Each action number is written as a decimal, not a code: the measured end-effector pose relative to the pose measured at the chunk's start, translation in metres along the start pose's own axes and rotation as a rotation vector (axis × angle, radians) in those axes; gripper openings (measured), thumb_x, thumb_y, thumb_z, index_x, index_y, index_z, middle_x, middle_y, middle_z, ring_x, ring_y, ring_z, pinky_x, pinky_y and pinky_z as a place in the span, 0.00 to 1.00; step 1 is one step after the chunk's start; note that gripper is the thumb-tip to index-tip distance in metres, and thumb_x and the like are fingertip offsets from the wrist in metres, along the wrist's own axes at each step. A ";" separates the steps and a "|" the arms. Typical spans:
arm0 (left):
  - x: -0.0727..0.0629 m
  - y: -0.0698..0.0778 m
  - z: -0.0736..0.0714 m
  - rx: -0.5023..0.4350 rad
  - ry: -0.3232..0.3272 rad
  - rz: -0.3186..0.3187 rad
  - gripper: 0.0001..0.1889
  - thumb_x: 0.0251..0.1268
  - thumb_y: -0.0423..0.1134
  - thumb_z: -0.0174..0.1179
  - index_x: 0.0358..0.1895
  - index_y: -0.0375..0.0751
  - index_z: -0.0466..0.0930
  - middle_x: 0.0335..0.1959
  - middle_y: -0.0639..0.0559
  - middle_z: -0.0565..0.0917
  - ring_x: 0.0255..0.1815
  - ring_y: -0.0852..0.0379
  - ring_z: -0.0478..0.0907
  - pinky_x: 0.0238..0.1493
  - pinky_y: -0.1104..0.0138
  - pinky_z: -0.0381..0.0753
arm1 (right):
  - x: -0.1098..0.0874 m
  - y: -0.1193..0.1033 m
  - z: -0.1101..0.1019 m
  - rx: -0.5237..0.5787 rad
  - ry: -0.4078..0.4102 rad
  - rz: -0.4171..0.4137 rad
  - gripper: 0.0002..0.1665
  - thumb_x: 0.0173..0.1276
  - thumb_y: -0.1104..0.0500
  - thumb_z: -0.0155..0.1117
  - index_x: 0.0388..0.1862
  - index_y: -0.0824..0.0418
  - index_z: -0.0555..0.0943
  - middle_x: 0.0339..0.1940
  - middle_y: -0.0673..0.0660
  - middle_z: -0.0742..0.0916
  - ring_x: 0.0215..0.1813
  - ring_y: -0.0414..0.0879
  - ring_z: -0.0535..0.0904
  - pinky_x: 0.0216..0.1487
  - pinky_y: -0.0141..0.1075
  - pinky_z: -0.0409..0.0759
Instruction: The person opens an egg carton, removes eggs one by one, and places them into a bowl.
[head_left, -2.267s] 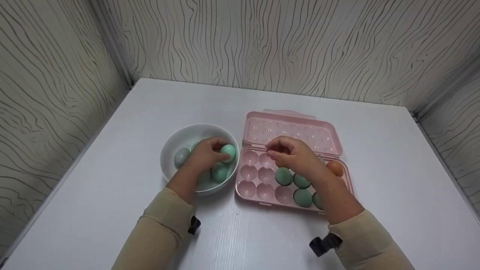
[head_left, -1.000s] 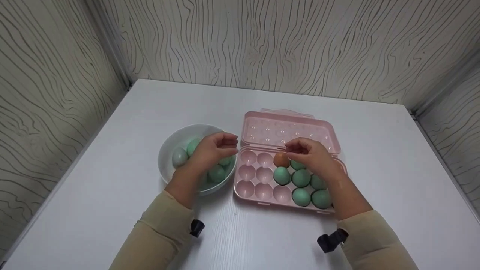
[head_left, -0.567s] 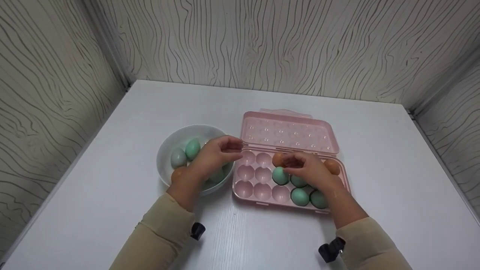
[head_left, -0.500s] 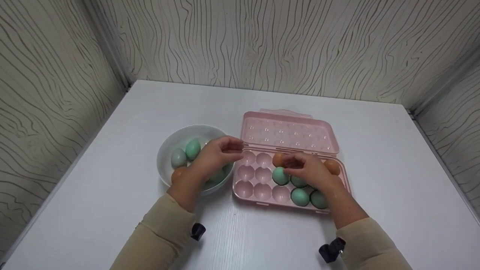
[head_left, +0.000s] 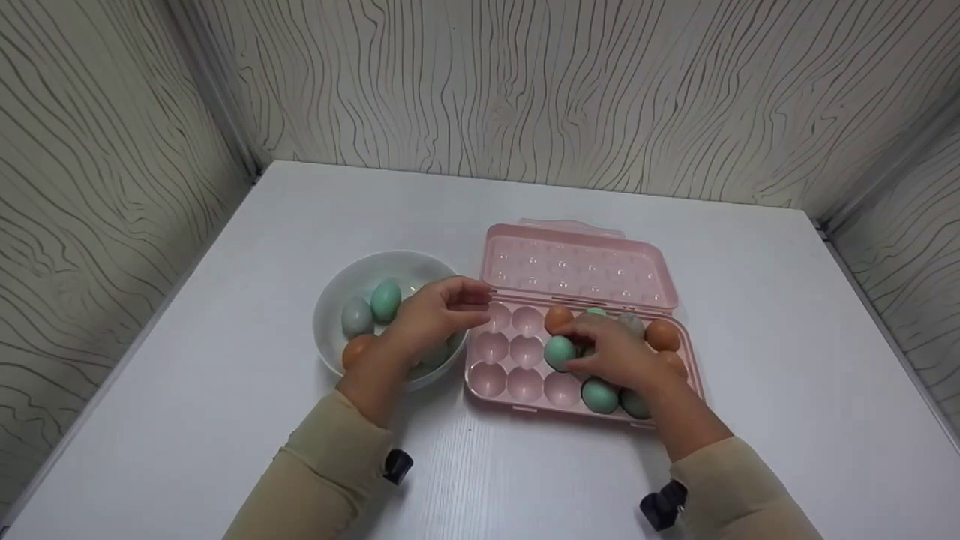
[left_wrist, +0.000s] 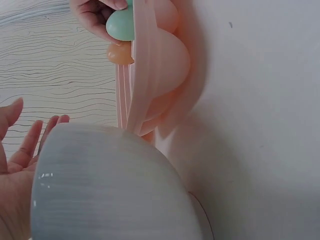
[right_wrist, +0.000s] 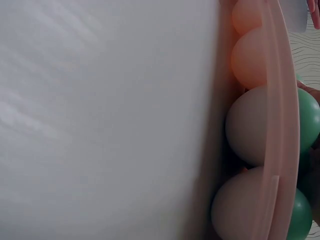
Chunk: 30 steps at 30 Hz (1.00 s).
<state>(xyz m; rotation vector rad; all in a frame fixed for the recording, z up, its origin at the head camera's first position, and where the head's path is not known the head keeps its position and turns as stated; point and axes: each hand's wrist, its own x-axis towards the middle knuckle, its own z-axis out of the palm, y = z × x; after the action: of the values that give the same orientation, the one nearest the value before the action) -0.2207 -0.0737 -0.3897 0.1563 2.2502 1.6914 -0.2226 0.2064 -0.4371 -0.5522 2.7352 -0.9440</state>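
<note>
A pink egg box (head_left: 517, 406) stands open, with green, brown and greyish eggs in its right part. My right hand (head_left: 619, 352) reaches down into it, thumb and fingers around a green egg (head_left: 559, 352) in the middle row; the left wrist view also shows these fingers on the green egg (left_wrist: 120, 25). A brown egg (head_left: 558, 319) sits just behind it. My left hand (head_left: 431, 315) hovers over the right rim of a white bowl (head_left: 330, 300), fingers loosely extended and holding nothing. In the bowl lie a green egg (head_left: 386, 300), a greyish egg (head_left: 358, 317) and a brown egg (head_left: 358, 351); my left hand hides others.
The egg box lid (head_left: 577, 266) lies folded back behind the cups. Bare cups (head_left: 525, 382) show on the box's left side, nearest the bowl. All stands on a white table (head_left: 465, 480) with wood-patterned panels (head_left: 480, 90) behind and at the sides.
The green egg my left hand held is back among those in the bowl, and that hand has shifted right. My right hand has come down onto the middle-row green egg.
</note>
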 end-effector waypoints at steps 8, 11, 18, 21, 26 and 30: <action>0.001 -0.001 0.003 0.038 0.019 -0.020 0.22 0.50 0.46 0.67 0.52 0.54 0.77 0.47 0.58 0.81 0.49 0.63 0.76 0.54 0.66 0.74 | 0.000 0.000 0.000 -0.013 0.019 -0.006 0.25 0.50 0.50 0.73 0.49 0.46 0.79 0.41 0.43 0.78 0.43 0.43 0.71 0.49 0.41 0.71; 0.001 0.000 0.003 0.039 0.028 -0.021 0.22 0.50 0.46 0.68 0.52 0.54 0.77 0.47 0.57 0.81 0.49 0.63 0.77 0.54 0.66 0.74 | 0.001 -0.002 -0.005 0.022 0.024 0.026 0.26 0.50 0.50 0.72 0.50 0.46 0.78 0.43 0.45 0.79 0.45 0.44 0.72 0.51 0.43 0.71; 0.002 0.002 0.005 0.039 0.027 -0.016 0.22 0.49 0.45 0.68 0.51 0.54 0.78 0.46 0.57 0.81 0.47 0.64 0.77 0.51 0.68 0.76 | 0.007 -0.015 -0.022 0.173 0.034 -0.061 0.26 0.52 0.57 0.72 0.52 0.55 0.78 0.46 0.50 0.79 0.50 0.47 0.75 0.53 0.43 0.75; 0.002 0.002 0.007 0.016 0.011 -0.004 0.21 0.50 0.43 0.68 0.51 0.53 0.78 0.46 0.57 0.82 0.48 0.63 0.77 0.50 0.68 0.76 | 0.010 -0.027 -0.028 0.257 0.048 -0.089 0.25 0.51 0.59 0.72 0.50 0.57 0.78 0.46 0.52 0.79 0.51 0.47 0.76 0.51 0.38 0.77; 0.003 0.002 0.011 -0.083 -0.052 0.046 0.20 0.53 0.39 0.66 0.52 0.48 0.76 0.47 0.54 0.80 0.51 0.56 0.76 0.50 0.68 0.76 | 0.015 -0.050 -0.031 0.388 0.043 -0.079 0.26 0.50 0.60 0.73 0.50 0.58 0.78 0.46 0.54 0.78 0.53 0.49 0.77 0.44 0.35 0.80; 0.003 0.003 0.015 -0.102 -0.081 0.070 0.22 0.52 0.40 0.67 0.53 0.47 0.76 0.47 0.53 0.80 0.51 0.56 0.77 0.49 0.67 0.77 | 0.018 -0.065 -0.032 0.376 0.032 -0.111 0.25 0.51 0.58 0.72 0.50 0.57 0.78 0.47 0.53 0.78 0.53 0.48 0.77 0.47 0.36 0.79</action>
<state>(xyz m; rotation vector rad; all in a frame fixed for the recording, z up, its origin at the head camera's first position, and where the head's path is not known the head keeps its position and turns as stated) -0.2196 -0.0585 -0.3912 0.2779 2.1185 1.7974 -0.2302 0.1694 -0.3727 -0.6223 2.4794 -1.4615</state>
